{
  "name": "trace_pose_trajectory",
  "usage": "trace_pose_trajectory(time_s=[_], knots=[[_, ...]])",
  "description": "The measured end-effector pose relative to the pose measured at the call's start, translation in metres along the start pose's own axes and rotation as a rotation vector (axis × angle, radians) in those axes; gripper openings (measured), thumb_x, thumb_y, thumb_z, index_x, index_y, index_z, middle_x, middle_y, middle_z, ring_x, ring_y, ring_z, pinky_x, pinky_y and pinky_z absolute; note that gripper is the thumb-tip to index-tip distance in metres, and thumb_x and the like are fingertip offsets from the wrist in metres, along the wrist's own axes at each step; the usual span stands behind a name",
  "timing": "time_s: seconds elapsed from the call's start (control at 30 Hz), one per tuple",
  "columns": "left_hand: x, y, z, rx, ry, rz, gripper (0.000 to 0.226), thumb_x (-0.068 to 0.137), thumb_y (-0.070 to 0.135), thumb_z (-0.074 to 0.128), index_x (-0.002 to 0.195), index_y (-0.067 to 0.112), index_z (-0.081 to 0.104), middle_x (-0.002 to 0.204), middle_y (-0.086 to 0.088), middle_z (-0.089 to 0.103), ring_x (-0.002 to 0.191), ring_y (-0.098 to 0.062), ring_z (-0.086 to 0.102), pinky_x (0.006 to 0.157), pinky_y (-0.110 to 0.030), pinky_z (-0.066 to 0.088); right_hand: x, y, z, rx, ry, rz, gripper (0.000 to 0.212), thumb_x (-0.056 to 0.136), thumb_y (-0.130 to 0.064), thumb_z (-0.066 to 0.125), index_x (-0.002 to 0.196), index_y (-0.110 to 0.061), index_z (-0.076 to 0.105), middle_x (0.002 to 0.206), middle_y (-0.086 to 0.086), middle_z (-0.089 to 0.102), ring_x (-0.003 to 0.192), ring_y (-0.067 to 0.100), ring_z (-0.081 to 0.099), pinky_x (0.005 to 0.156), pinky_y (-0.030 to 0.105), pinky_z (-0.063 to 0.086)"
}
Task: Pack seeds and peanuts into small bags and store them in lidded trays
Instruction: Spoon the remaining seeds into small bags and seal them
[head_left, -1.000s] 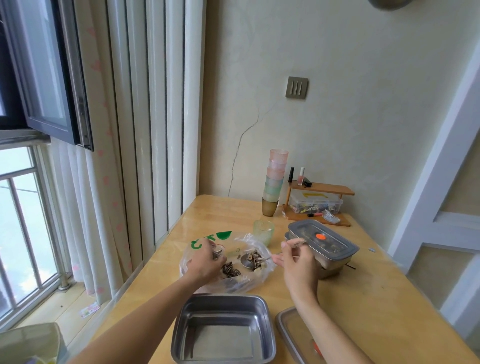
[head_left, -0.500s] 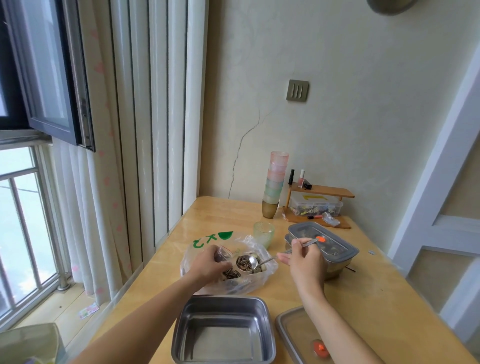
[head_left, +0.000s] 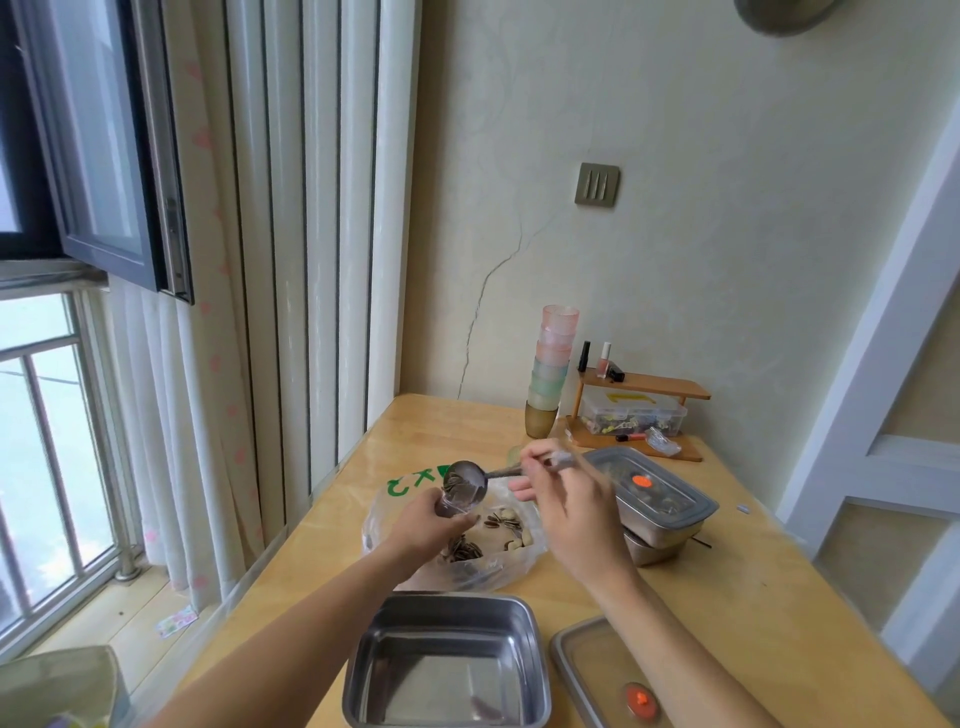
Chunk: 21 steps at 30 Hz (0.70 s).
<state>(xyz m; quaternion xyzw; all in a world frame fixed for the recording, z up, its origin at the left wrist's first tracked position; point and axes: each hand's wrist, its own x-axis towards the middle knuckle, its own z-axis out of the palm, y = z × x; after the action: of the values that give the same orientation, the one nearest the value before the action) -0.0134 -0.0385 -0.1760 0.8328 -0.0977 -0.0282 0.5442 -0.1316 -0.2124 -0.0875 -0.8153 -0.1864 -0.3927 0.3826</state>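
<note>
The left hand grips a small clear bag over the big plastic bag of seeds and peanuts on the worktop; the right hand pinches a spoon of seeds tilted at its mouth

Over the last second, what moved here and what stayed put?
The right hand lifted the metal spoon, loaded with seeds, out of the large clear plastic bag, up and leftward to the mouth of the small clear bag held by the left hand. Both grips are unchanged. The empty steel tray, the loose clear lid and the stacked lidded steel trays stayed put.
</note>
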Motion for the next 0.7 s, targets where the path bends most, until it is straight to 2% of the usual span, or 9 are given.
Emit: trace_pose_trajectory(time_s=[0.07, 0.13, 0.2, 0.3, 0.4, 0.53, 0.63, 0.7], knots=[[-0.001, -0.002, -0.002, -0.050, -0.010, -0.015, 0.036, 0.089, 0.027, 0.080, 0.085, 0.013, 0.047, 0.076, 0.000, 0.049, 0.067, -0.014, 0.045, 0.065, -0.028, 0.039, -0.001, 0.000, 0.001, -0.044, -0.057, -0.091, 0.010, 0.107, -0.012, 0.055, 0.103, -0.014, 0.064, 0.098, -0.004, 0.067, 0.079, 0.001, 0.073, 0.065, 0.028, 0.058], [-0.002, -0.003, -0.004, -0.087, -0.025, -0.021, 0.033, 0.089, 0.026, 0.080, 0.092, 0.007, 0.053, 0.079, -0.001, 0.054, 0.069, -0.013, 0.050, 0.068, -0.028, 0.043, -0.002, 0.001, 0.001, -0.041, -0.067, -0.127, 0.011, 0.107, -0.011, 0.056, 0.104, -0.016, 0.066, 0.097, -0.006, 0.065, 0.081, 0.002, 0.073, 0.067, 0.027, 0.057], [-0.003, -0.003, -0.007, -0.102, -0.030, -0.015, 0.033, 0.088, 0.025, 0.081, 0.102, 0.003, 0.060, 0.084, -0.002, 0.060, 0.074, -0.014, 0.056, 0.071, -0.027, 0.047, -0.002, 0.000, 0.001, -0.007, -0.060, -0.128, 0.012, 0.107, -0.010, 0.056, 0.105, -0.015, 0.067, 0.098, -0.007, 0.066, 0.083, 0.003, 0.073, 0.068, 0.025, 0.059], [-0.006, -0.002, -0.010, -0.126, -0.037, -0.010, 0.027, 0.089, 0.021, 0.080, 0.106, 0.010, 0.063, 0.092, -0.002, 0.067, 0.081, -0.013, 0.062, 0.070, -0.021, 0.050, 0.000, 0.005, 0.001, 0.049, 0.003, -0.055, 0.014, 0.108, -0.017, 0.053, 0.107, -0.012, 0.066, 0.097, -0.004, 0.070, 0.084, 0.005, 0.076, 0.067, 0.033, 0.062], [-0.008, -0.004, -0.013, -0.142, -0.042, -0.015, 0.029, 0.088, 0.020, 0.081, 0.110, 0.010, 0.063, 0.101, -0.008, 0.071, 0.087, -0.017, 0.066, 0.077, -0.025, 0.054, -0.001, 0.015, 0.001, 0.108, 0.145, 0.140, 0.016, 0.108, -0.023, 0.051, 0.107, -0.014, 0.064, 0.086, -0.001, 0.076, 0.080, 0.008, 0.077, 0.068, 0.029, 0.063], [-0.007, -0.010, -0.015, -0.155, -0.036, -0.026, 0.036, 0.085, 0.023, 0.083, 0.110, 0.014, 0.059, 0.105, -0.011, 0.070, 0.095, -0.024, 0.068, 0.086, -0.036, 0.057, -0.013, 0.038, 0.003, 0.239, 0.355, 0.617, 0.015, 0.107, -0.029, 0.054, 0.101, -0.017, 0.062, 0.078, -0.002, 0.079, 0.077, 0.016, 0.079, 0.073, 0.035, 0.060], [-0.005, -0.016, -0.016, -0.149, -0.044, -0.012, 0.047, 0.080, 0.031, 0.086, 0.112, 0.016, 0.055, 0.106, -0.010, 0.069, 0.100, -0.028, 0.069, 0.092, -0.045, 0.058, -0.026, 0.066, 0.008, 0.356, 0.369, 0.892, 0.019, 0.107, -0.026, 0.055, 0.100, -0.010, 0.062, 0.074, 0.000, 0.079, 0.075, 0.023, 0.080, 0.087, 0.048, 0.059], [-0.004, -0.018, -0.015, -0.132, -0.048, -0.002, 0.047, 0.082, 0.031, 0.086, 0.113, 0.015, 0.054, 0.106, -0.009, 0.069, 0.098, -0.026, 0.069, 0.087, -0.041, 0.057, -0.034, 0.083, 0.014, 0.445, 0.375, 1.027, 0.023, 0.108, -0.021, 0.054, 0.097, -0.002, 0.062, 0.075, 0.008, 0.077, 0.073, 0.028, 0.079, 0.086, 0.051, 0.060]])
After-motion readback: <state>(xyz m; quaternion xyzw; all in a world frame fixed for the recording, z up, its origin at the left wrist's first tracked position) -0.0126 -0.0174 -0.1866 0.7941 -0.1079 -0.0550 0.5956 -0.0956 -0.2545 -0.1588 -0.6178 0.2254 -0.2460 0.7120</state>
